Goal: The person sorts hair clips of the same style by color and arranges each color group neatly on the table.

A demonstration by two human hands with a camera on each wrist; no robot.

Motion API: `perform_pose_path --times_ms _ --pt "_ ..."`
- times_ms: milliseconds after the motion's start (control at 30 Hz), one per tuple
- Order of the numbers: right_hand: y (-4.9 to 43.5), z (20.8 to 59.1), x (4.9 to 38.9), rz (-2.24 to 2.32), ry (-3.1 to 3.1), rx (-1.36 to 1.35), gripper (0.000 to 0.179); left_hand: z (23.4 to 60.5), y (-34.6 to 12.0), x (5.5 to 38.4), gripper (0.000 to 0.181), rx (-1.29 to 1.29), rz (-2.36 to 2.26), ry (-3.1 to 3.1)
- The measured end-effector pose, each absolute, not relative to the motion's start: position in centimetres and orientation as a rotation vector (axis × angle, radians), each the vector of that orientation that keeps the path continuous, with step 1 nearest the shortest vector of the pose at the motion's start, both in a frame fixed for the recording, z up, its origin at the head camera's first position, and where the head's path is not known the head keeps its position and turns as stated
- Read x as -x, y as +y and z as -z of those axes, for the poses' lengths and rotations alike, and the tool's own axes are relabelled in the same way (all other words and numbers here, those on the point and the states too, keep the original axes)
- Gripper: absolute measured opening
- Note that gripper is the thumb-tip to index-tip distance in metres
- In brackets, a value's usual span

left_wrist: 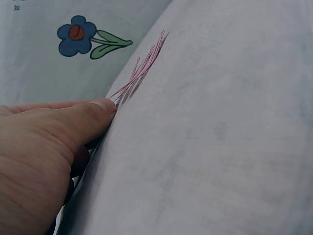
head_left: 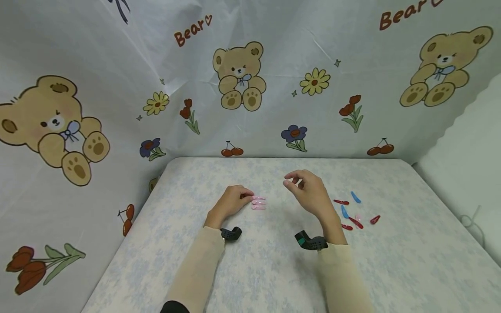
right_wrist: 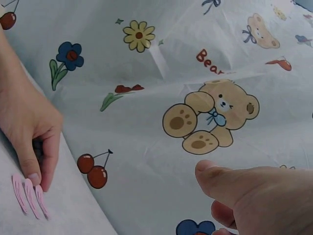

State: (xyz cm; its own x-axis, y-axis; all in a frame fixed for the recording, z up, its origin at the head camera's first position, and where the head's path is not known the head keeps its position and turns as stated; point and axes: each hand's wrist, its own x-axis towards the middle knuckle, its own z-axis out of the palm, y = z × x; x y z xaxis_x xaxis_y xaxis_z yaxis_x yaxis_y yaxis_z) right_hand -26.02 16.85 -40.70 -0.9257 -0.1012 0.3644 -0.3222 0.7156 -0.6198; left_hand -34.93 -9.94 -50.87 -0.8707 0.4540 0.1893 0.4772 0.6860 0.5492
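Note:
Three pink hair clips lie in a row near the middle of the table. My left hand point(head_left: 232, 201) pinches the end of the farthest pink hair clip point(head_left: 259, 198) between thumb and index finger. In the left wrist view the thumb point(left_wrist: 100, 110) is right at the ends of the clips, which overlap there. The nearest pink clip point(right_wrist: 18, 193) lies outside the fingers. Raised over the table to the right, my right hand point(head_left: 309, 191) has its thumb and index finger bent and apart, with nothing between them.
Right of my right forearm lie loose hair clips: a blue one point(head_left: 355, 197), a second blue one point(head_left: 344, 211), several red ones, such as the red clip point(head_left: 375, 220), and a small pink one point(head_left: 358, 217). A bear-print curtain point(head_left: 274, 130) hangs behind the table point(head_left: 274, 269).

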Motion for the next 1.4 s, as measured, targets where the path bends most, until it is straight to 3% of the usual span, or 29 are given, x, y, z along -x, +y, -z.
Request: perform_pose_path --times_ms 433,1400 --pt "20.6 40.6 24.7 -0.956 -2.588 -0.239 0.025 50.5 -10.0 34.8 0.019 0.775 0.990 -2.857" --pt "32.6 44.9 21.6 -0.747 -2.644 0.032 0.029 51.2 -9.9 35.2 0.019 0.765 0.968 -2.861"
